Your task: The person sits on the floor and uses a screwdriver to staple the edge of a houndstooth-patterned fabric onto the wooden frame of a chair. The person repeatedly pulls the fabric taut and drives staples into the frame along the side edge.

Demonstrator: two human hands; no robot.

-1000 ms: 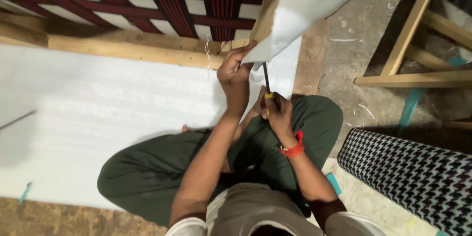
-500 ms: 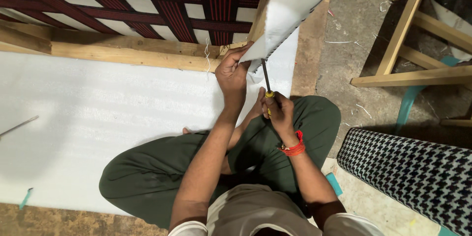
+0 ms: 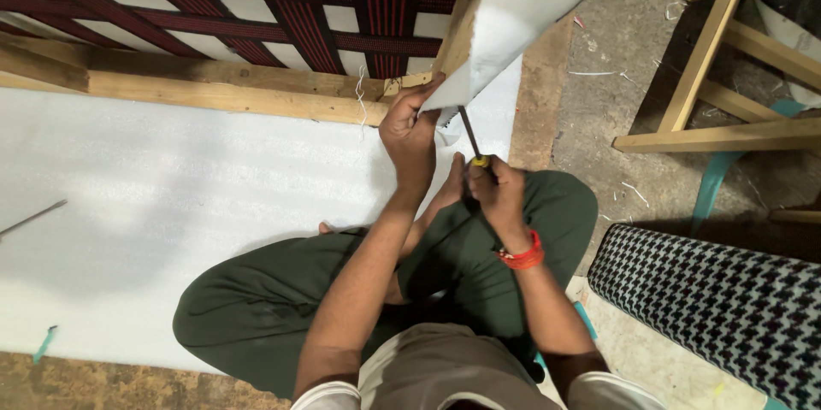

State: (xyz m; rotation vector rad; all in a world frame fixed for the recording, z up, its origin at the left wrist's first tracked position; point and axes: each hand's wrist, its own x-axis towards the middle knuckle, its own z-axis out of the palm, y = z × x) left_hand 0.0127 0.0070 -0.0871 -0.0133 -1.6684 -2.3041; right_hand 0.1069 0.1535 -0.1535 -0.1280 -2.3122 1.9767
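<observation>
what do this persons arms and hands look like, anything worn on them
Both forearms are bare, with no gloves on the left hand or the right hand. A red band circles the right wrist. Short white sleeves end at the upper arms. No rings or watch show.

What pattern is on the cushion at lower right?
Black-and-white houndstooth check on the cushion, clearest in the head view.

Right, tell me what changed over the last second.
Hardly anything. The left hand still pinches the edge of the white sheet at the wooden frame, and the right hand still holds the screwdriver with its tip up under that edge. Only the view shifted slightly; nothing was taken hold of or let go.
</observation>
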